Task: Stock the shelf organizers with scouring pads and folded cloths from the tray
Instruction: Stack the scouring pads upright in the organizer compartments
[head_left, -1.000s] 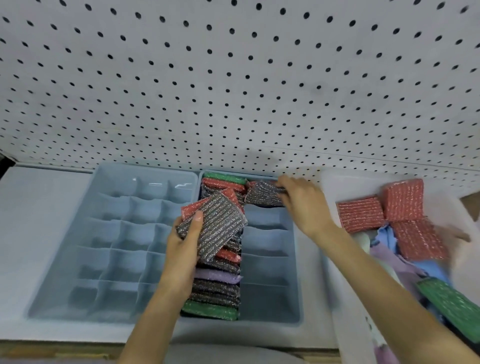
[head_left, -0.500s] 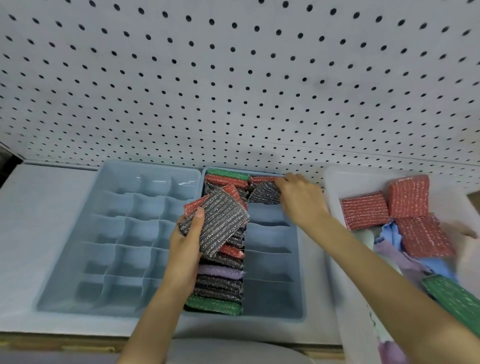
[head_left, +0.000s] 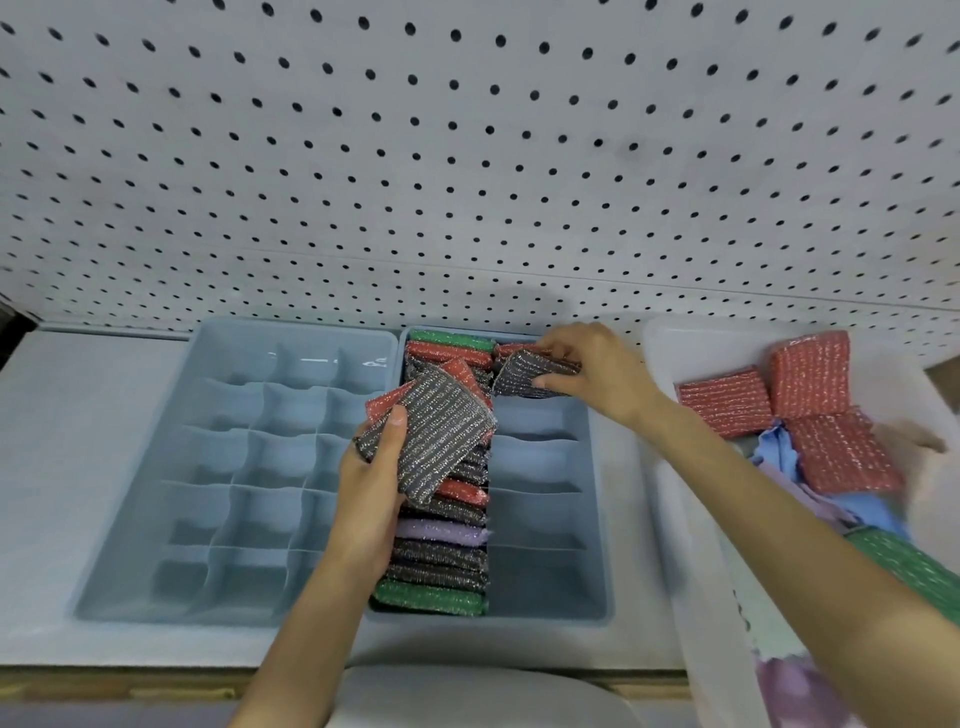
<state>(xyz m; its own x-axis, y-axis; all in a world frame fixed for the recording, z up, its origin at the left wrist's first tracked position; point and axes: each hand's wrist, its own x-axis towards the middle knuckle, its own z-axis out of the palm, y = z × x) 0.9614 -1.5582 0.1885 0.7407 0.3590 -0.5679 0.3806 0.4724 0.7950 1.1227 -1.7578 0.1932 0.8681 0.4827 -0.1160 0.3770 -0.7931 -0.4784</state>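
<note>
The right hand (head_left: 602, 376) shifts from the dark scouring pad's (head_left: 524, 371) side to pinching it, fingers over its top.

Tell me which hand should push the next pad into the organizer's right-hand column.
Right. The right hand pinches a dark pad at that column's far compartment in the organizer; the left hand only holds a stack of pads over the filled column.

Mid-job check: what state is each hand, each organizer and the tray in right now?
Left hand: grips a stack of pads, dark one on top.
Right hand: pinches a dark scouring pad at the right organizer's back right compartment.
Left organizer: no pads visible inside.
Right organizer: left column packed with pads on edge, right column mostly unfilled.
Tray: holds pads and cloths.
</note>
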